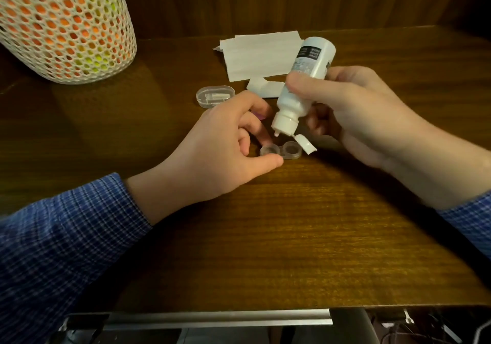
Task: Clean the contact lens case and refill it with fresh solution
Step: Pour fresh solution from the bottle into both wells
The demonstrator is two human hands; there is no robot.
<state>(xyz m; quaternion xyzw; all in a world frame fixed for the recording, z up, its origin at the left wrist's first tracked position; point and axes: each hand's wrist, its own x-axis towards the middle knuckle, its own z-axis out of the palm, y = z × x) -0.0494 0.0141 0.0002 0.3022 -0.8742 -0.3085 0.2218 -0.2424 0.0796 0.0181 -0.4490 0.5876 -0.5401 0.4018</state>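
Here I see the lens case (281, 152) lying flat on the wooden table (265, 237), just above the middle of the view, both wells uncapped. My left hand (228, 144) steadies it, thumb and a fingertip pinching the left well. My right hand (353, 109) is wrapped around the white solution bottle (300, 88), tilted nozzle-down toward seven o'clock, its tip hanging just over the left well without touching it. The bottle's flip cap (305, 144) hangs open at the case's three o'clock.

At eleven o'clock from the case sits a clear oval box (215, 96) with something white inside. At twelve o'clock lie a white tissue (260, 54) and a smaller torn scrap (265, 87), partly behind the bottle. A white mesh container (66, 24) showing orange and green stands far off at ten o'clock.

The table's near edge runs along six o'clock with a metal rail (212, 317) below it; between that edge and the case lies a broad stretch of bare wood. A dark wood panel closes the back at twelve o'clock.

The bottle carries a dark label with pale print, too blurred for me to read.
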